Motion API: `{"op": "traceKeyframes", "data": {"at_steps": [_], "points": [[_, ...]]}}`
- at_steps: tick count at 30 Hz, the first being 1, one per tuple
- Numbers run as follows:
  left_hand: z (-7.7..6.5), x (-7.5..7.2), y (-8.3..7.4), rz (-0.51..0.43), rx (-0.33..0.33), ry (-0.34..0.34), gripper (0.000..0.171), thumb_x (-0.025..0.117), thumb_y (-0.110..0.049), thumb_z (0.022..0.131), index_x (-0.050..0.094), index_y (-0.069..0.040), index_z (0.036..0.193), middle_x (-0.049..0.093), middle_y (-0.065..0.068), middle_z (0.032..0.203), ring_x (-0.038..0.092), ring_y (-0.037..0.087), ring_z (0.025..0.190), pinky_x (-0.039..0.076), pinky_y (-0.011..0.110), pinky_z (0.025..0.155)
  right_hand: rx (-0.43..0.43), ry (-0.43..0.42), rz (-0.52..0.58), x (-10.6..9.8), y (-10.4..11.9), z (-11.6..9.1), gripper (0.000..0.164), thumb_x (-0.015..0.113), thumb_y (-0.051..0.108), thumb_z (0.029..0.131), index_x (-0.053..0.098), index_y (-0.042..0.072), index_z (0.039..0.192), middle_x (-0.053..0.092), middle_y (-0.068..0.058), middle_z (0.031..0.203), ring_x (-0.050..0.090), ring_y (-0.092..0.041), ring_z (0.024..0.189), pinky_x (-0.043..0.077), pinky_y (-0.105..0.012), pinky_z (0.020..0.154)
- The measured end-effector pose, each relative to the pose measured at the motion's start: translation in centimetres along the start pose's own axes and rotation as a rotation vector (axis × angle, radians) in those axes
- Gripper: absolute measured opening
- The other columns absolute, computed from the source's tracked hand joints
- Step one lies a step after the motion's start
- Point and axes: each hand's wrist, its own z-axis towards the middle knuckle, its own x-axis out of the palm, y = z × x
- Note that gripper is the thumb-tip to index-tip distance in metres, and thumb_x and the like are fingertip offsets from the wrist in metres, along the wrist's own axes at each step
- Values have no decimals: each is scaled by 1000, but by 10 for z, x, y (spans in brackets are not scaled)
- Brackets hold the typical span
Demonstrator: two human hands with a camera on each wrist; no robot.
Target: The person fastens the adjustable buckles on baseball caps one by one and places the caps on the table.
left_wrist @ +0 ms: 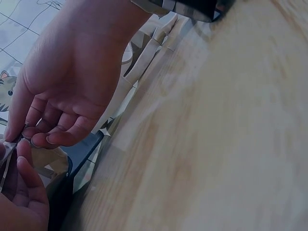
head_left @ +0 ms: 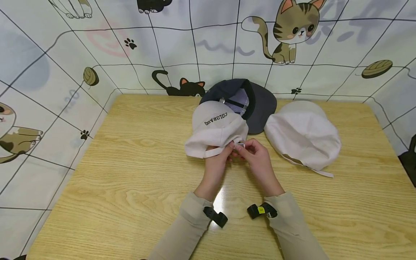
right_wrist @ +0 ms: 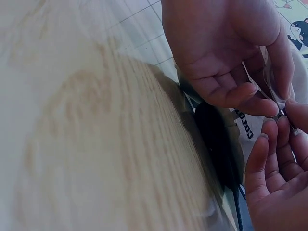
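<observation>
A white cap (head_left: 214,124) with dark COLORADO lettering is held up over the middle of the table. My left hand (head_left: 217,164) is partly inside its back opening, where a band of the cap crosses it. Left thumb and fingers pinch the cap's back strap beside a small metal buckle (head_left: 239,144). From the other side my right hand (head_left: 259,156) pinches the strap at the buckle. The fingertips of both hands nearly meet there, as the right wrist view also shows. Exactly how the strap runs through the buckle is too small to tell.
A dark blue cap (head_left: 261,108) lies behind the held one, its inside showing. Another white cap (head_left: 303,131) sits on the right, with its strap end toward the front. Wooden table (head_left: 130,180) lies beneath; a cat-print cloth (head_left: 214,43) stands behind it.
</observation>
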Motion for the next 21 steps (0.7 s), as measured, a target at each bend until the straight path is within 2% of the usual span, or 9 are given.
{"op": "traceKeyframes", "data": {"at_steps": [2,9,14,17,21], "points": [[0,0,0,-6,0,-1,12,60,-9,85,59,2,89,60,21,70,57,34,65,46,47,56,0,-2,-3,0,1,0,34,68,32,78,51,4,86,57,-5,78,55,-16,70,48,-33,66],[-1,0,0,-14,4,-5,11,60,-9,85,58,2,90,61,18,69,56,41,66,45,43,54,-13,-8,-23,1,1,0,30,68,29,79,51,5,84,57,-4,75,55,-15,68,48,-32,63],[0,-1,4,-28,-1,-6,11,61,-9,85,58,0,90,62,12,68,58,30,63,46,36,53,-36,-10,-35,1,0,0,28,68,25,80,50,3,83,62,-5,77,58,-14,70,49,-30,62],[3,-2,12,-53,1,-7,11,63,-11,83,59,-2,90,62,9,69,59,24,62,47,31,52,-34,-15,-30,1,1,0,30,69,25,78,50,2,82,63,-6,79,61,-16,72,50,-31,64],[7,-3,24,-70,5,-17,14,65,-13,82,59,-5,91,62,8,71,59,22,63,48,31,52,-19,-24,-47,0,3,0,34,71,28,76,49,2,82,63,-6,79,61,-16,72,50,-29,64]]}}
